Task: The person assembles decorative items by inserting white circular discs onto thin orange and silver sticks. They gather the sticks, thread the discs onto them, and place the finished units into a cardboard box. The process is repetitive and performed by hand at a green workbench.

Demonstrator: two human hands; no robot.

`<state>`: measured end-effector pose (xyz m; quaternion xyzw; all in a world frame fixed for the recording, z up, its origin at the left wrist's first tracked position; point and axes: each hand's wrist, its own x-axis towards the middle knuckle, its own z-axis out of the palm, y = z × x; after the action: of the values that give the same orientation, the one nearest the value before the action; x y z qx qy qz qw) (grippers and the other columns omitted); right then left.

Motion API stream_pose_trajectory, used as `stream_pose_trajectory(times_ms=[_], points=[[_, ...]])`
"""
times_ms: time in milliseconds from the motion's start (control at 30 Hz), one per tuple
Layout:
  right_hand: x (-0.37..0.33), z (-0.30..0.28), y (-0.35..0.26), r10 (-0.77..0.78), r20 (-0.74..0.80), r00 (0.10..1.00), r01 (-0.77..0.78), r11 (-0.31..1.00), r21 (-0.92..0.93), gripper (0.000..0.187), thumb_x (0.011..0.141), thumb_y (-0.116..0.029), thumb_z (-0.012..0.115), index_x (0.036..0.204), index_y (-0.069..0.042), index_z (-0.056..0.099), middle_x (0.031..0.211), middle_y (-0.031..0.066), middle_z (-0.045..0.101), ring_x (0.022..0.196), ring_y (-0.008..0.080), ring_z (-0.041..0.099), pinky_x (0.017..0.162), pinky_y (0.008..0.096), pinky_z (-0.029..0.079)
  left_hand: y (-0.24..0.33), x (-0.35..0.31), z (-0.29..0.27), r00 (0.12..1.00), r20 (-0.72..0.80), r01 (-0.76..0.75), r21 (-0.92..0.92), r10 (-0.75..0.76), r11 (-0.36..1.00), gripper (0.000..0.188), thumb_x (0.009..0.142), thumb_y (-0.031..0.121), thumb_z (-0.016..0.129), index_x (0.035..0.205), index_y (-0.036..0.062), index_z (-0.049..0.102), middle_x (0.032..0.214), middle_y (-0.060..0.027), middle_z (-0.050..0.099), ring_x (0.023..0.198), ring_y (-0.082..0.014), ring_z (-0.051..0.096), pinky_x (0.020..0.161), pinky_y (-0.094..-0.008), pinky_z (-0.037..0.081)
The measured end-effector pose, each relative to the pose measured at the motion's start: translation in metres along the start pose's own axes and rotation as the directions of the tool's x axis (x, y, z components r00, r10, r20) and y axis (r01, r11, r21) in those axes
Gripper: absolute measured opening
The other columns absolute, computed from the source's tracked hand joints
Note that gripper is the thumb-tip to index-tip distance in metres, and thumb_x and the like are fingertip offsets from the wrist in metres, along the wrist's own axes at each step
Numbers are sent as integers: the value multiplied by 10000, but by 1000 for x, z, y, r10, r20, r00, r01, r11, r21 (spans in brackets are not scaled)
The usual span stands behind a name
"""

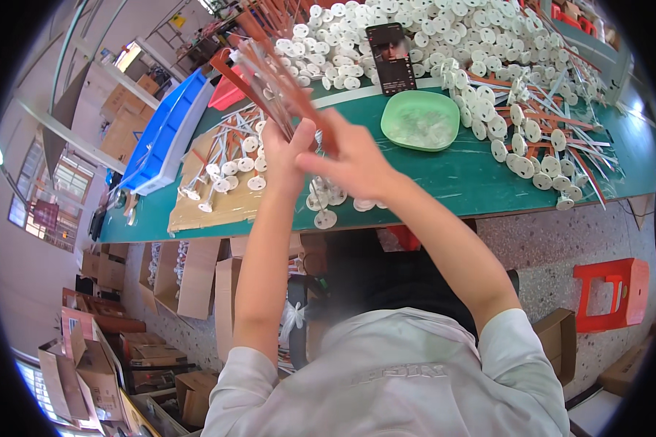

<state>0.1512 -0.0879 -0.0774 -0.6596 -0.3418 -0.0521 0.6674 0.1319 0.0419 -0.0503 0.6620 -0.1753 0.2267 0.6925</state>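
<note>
Both my hands are raised over the near part of the green table, gripping a bundle of brown and whitish flat strips (pixel 264 81). My left hand (pixel 287 151) is closed around the bundle, thumb upward. Against it, my right hand (pixel 357 159) is closed on the strips from the right side; motion blurs its fingers and the strips' upper ends. White round discs with small holes (pixel 326 218) show below my hands; whether all of them belong to the bundle I cannot tell. Left of my hands, more disc-ended strips (pixel 229 167) lie on a cardboard sheet (pixel 189 211).
A light green bowl (pixel 421 142) of small clear pieces stands right of my hands, with a phone (pixel 391 60) upright behind it. Disc-ended strips (pixel 481 95) heap along the back and right. A blue bin (pixel 169 131) stands left; a red stool (pixel 611 295) is on the floor.
</note>
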Motion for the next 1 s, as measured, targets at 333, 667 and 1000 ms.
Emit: stream_pose_trajectory(times_ms=[333, 667, 1000], points=[[-34, 16, 12, -142, -28, 989, 124, 933, -338, 811, 635, -285, 816, 1277, 28, 433, 1160, 224, 526, 1040, 381, 559, 856, 446, 469, 29, -2, 12, 978, -184, 81, -81, -95, 993, 163, 857, 64, 677, 983, 7, 591, 814, -104, 676, 710, -142, 613, 673, -295, 485], [-7, 20, -3, 99, 67, 993, -80, 967, -240, 579, 624, -174, 789, 1131, -21, 556, 831, 165, 644, 719, 313, 632, 699, 382, 504, 84, 34, 7, 999, -35, 16, -41, -17, 999, 211, 780, 42, 741, 929, 14, 594, 744, -71, 644, 637, -157, 627, 581, -269, 486], [30, 9, -57, -18, -92, 996, 5, 990, -141, 388, 650, -184, 734, 978, -5, 630, 784, 161, 670, 726, 325, 662, 703, 382, 526, 100, 63, 20, 995, 71, 72, 47, -75, 996, 186, 817, 106, 720, 924, 4, 606, 676, -49, 598, 593, -154, 606, 565, -281, 479]])
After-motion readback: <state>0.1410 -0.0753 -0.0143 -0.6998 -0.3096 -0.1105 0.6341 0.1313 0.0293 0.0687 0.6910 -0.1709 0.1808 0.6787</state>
